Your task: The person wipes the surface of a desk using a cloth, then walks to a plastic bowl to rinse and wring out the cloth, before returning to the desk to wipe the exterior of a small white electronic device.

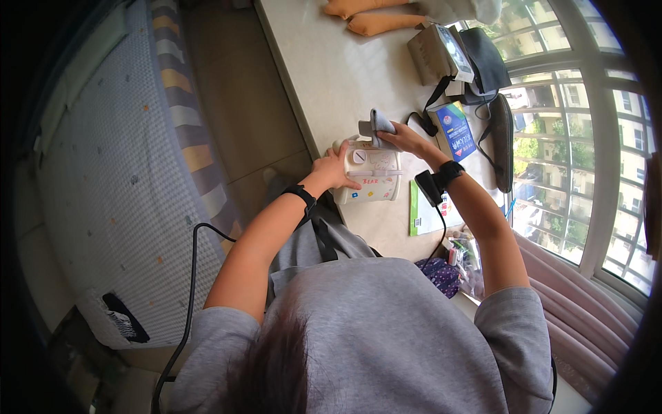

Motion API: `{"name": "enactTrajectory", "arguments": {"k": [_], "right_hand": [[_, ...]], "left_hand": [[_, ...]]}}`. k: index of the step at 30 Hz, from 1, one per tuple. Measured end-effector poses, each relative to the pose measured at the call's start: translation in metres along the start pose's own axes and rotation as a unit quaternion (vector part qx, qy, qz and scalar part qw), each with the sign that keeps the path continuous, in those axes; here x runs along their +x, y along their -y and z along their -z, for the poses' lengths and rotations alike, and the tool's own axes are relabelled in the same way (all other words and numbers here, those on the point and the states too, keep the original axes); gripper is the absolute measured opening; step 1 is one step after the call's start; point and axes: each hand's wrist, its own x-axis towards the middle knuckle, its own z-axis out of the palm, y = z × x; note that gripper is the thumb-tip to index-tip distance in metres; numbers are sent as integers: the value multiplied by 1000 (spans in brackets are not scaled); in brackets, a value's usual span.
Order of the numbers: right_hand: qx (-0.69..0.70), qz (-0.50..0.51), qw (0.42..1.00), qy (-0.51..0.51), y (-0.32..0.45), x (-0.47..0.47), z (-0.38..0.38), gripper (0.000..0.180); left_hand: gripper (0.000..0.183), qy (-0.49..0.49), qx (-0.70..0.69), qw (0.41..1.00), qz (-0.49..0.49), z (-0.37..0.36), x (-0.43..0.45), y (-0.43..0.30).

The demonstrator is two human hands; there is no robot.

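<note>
A white box-shaped container (384, 185) with a clear band, coloured stickers and printed drawings stands near the left edge of the table. My left hand (332, 168) rests on its left side, fingers spread over the top edge. Just above the container's far right corner, my right hand (402, 138) pinches a folded grey cloth (381, 122). The container's lower left side is partly covered by my left hand. Both wrists wear black straps, and the right one carries a small dark device (429, 189) with a cable.
Right of the container lie a blue book (457, 133) and a green-edged booklet (430, 209). Farther back are a cardboard box (433, 56), a black bag (483, 64) and orange plush legs (385, 20). A window (548, 129) borders the right; a bed (119, 171) stands left.
</note>
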Motion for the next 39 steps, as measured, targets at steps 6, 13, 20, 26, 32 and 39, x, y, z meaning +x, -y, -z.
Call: {"name": "enactTrajectory", "arguments": {"k": [6,13,20,26,32,39], "right_hand": [[-182,127,974,-54,7,-15,-60,48],[-186,127,974,-14,17,-5,-48,41],[255,48,964,53,1,5,-30,34],[-148,201,968,18,3,1,-45,46],[51,156,984,-75,-22,9,-48,34],[-146,212,966,31,-7,-11,-36,37]], "left_hand": [[92,24,-34,998,-54,-9,6,10],[91,18,-2,1000,-15,4,-8,-1],[122,-14,-69,998,5,-4,0,4],[88,-5,-63,996,-65,-19,13,16],[117,-44,-116,992,-28,-20,15,13],[123,-36,-101,994,-13,-20,10,13]]}}
